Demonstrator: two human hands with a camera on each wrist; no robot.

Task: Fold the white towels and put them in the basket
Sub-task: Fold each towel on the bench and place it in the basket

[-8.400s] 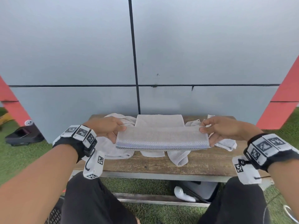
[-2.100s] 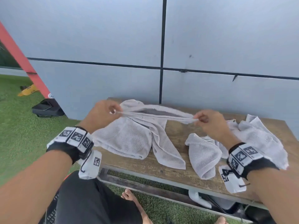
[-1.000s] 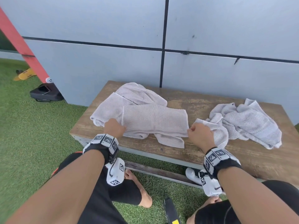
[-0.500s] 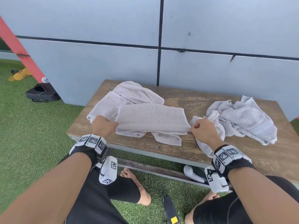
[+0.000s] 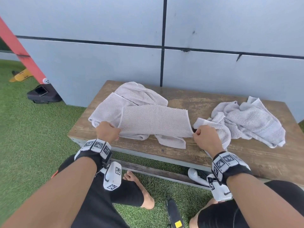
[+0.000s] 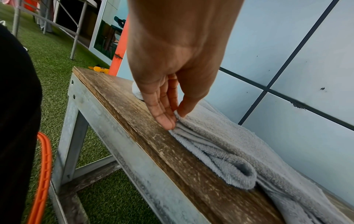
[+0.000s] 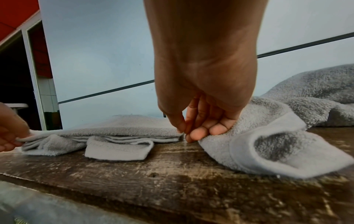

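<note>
Both hands point(image 5: 107, 131) point(image 5: 204, 138) pinch the towel point(image 5: 154, 121) on the bench point(image 5: 246, 155)

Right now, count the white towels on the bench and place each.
4: the folded towel pinched by left hand and right hand; a rumpled towel under it; a small towel beside the right hand; a crumpled towel far right. Heaps may hide more.

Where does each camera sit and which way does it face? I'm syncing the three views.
Head: above, looking down at the bench; both forearms, left hand, right hand, legs show.
Left wrist: low, along the left hand's grip on the folded towel.
Right wrist: low, along the right hand at that towel's other end.
All three share the folded towel.
</note>
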